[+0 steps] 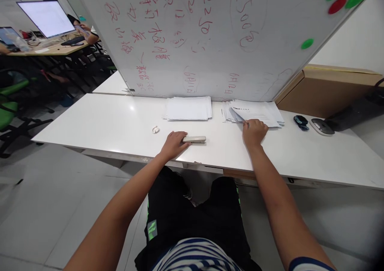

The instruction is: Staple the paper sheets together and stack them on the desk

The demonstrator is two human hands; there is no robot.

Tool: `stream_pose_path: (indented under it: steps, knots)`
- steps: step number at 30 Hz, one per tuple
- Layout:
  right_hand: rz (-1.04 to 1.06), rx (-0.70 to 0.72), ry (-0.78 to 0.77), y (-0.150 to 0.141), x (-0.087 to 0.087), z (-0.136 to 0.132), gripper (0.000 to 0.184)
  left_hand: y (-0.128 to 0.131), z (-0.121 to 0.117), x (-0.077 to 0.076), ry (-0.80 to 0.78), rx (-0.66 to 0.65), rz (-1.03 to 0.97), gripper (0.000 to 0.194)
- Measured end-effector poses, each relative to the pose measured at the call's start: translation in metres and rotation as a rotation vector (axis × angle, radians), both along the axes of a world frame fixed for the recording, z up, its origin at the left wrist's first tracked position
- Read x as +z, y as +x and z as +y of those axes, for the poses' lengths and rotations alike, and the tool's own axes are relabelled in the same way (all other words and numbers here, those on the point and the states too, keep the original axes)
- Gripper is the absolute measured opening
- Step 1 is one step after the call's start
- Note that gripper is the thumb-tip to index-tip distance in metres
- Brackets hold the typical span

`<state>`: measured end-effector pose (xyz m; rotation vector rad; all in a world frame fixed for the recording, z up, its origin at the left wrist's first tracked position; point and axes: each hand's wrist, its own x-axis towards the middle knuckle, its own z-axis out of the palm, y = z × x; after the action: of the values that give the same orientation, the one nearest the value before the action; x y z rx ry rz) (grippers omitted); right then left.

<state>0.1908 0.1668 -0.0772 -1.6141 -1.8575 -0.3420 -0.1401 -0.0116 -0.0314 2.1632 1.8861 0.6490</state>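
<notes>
A light grey stapler (196,139) lies on the white desk, its left end gripped by my left hand (174,143). My right hand (255,133) is at the front of the right-hand stack of printed papers (261,111). Its fingers are closed on the lifted corner of a sheet of paper (238,115), which curls up from the top of that stack. Left of it, a second paper stack (188,108) shows a blank top sheet. A small white coiled object (155,129) rests to the left of my left hand.
A whiteboard (186,43) with red writing and magnets stands along the desk's (90,123) back edge. To the right are a cardboard box (330,89), a mouse (322,126) and a small dark object (301,122). People sit at another desk with a monitor (48,19), far left.
</notes>
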Motion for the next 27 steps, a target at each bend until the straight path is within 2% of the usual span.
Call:
stream_pose_path:
  steps: [8,23,27]
  knots:
    - [0.053,-0.012,0.065,0.003,0.001,-0.003,0.029,-0.001,0.000,-0.002,-0.003,0.001,-0.018,0.035]
    - [0.103,-0.052,0.034,0.004,0.001,-0.004,0.027,-0.002,-0.001,0.000,-0.003,-0.013,-0.029,0.035]
    - [0.144,-0.051,0.060,0.005,0.012,-0.004,0.029,-0.003,0.001,-0.002,0.012,-0.009,-0.030,0.035]
